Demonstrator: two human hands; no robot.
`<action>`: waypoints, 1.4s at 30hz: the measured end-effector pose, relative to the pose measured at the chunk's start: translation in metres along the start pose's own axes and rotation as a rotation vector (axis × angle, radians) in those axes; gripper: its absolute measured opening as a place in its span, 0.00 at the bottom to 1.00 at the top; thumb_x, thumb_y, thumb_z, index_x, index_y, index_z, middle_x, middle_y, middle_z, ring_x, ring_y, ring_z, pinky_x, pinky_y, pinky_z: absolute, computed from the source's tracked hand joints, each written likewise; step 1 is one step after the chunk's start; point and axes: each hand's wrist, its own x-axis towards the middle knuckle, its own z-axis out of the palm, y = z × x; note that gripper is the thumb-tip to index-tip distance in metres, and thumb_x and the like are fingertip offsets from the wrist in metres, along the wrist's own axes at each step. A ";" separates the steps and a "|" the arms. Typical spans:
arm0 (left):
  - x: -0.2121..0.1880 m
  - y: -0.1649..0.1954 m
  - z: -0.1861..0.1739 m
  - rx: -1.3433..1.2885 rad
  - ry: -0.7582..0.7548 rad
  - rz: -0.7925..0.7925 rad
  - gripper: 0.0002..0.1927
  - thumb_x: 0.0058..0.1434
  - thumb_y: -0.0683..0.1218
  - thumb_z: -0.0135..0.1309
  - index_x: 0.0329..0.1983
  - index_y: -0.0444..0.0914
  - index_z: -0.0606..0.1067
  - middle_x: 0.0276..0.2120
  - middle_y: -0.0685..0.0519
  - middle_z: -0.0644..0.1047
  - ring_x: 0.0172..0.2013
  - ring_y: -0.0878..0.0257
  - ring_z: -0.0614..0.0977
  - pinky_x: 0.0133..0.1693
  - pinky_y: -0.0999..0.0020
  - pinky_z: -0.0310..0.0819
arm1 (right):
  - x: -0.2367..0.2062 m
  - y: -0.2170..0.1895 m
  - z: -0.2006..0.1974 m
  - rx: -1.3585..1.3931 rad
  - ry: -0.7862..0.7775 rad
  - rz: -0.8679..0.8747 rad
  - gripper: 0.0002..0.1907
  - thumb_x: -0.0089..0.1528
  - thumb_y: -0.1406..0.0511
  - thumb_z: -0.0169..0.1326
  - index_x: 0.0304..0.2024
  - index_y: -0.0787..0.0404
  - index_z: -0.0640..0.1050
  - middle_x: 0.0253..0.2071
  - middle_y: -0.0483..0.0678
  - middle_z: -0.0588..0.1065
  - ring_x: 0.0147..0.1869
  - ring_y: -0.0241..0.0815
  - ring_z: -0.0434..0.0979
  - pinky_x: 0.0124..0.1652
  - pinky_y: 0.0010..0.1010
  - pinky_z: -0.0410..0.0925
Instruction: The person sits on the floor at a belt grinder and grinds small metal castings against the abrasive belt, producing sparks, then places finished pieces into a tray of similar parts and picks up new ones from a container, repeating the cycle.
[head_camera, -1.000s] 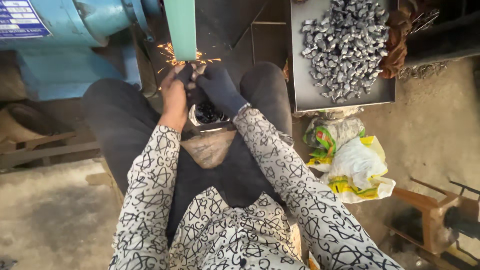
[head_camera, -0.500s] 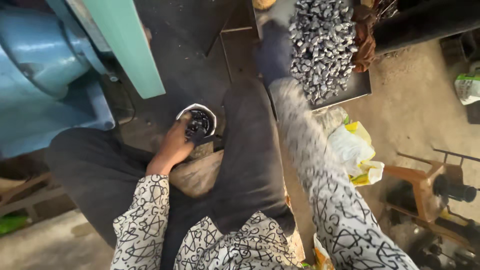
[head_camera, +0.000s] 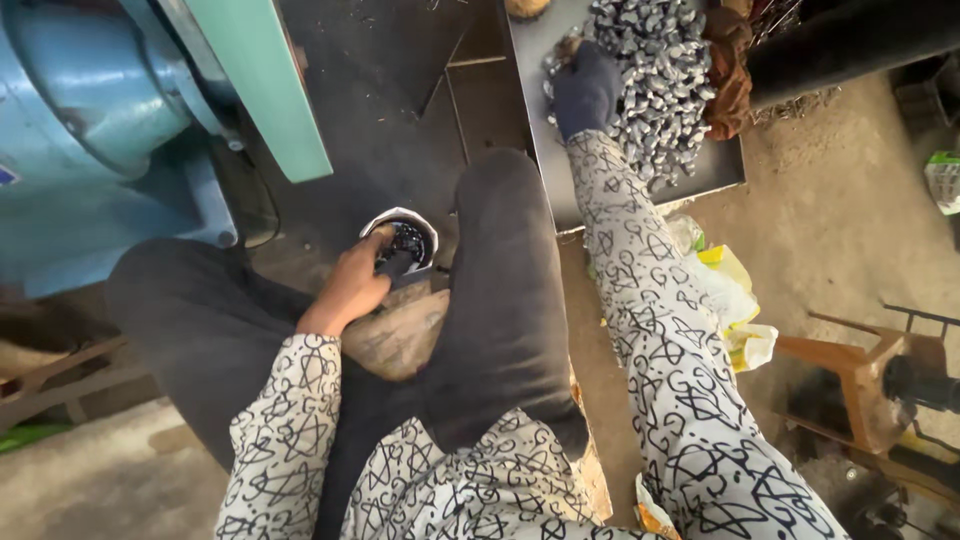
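My bare left hand (head_camera: 350, 288) is between my knees, its fingers curled on the near rim of a small white-rimmed cup (head_camera: 412, 232) with dark bits inside. My right hand (head_camera: 587, 88), in a dark glove, is stretched out to the upper right and rests on a heap of small shiny metal pieces (head_camera: 665, 75) in a flat grey metal tray (head_camera: 640, 195). The glove's fingertips are buried in the heap, so what they grip is hidden. I sit with dark trousers and patterned sleeves.
A blue machine body (head_camera: 95, 120) with a green upright guard (head_camera: 265, 85) stands at the upper left. A brown rag (head_camera: 728, 60) lies on the tray's right side. Crumpled plastic bags (head_camera: 735, 305) lie on the dirt floor, and a wooden stool (head_camera: 860, 375) stands at right.
Both hands have left the machine, where sparks flew. The left hand dropped to the cup between my knees. The gloved right hand reached across to the heap in the tray.
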 end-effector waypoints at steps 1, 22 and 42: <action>-0.002 0.001 0.000 -0.026 0.024 0.027 0.31 0.51 0.36 0.49 0.63 0.36 0.70 0.54 0.35 0.77 0.57 0.39 0.76 0.57 0.51 0.69 | -0.003 -0.001 0.000 0.000 -0.002 -0.002 0.11 0.58 0.67 0.55 0.43 0.52 0.82 0.43 0.54 0.80 0.49 0.59 0.79 0.44 0.49 0.71; 0.019 0.014 0.006 -0.345 0.233 -0.013 0.29 0.57 0.35 0.46 0.65 0.36 0.70 0.51 0.43 0.81 0.51 0.51 0.82 0.53 0.61 0.74 | -0.036 -0.097 -0.042 0.403 -0.177 0.243 0.17 0.60 0.61 0.55 0.51 0.52 0.78 0.31 0.57 0.78 0.38 0.58 0.81 0.38 0.48 0.73; -0.014 0.019 -0.036 -1.445 0.355 -0.244 0.10 0.71 0.47 0.54 0.52 0.38 0.75 0.36 0.50 0.80 0.32 0.61 0.82 0.26 0.67 0.75 | -0.162 -0.207 0.046 2.031 -1.337 0.935 0.09 0.70 0.60 0.49 0.41 0.57 0.75 0.32 0.43 0.74 0.33 0.38 0.75 0.34 0.32 0.70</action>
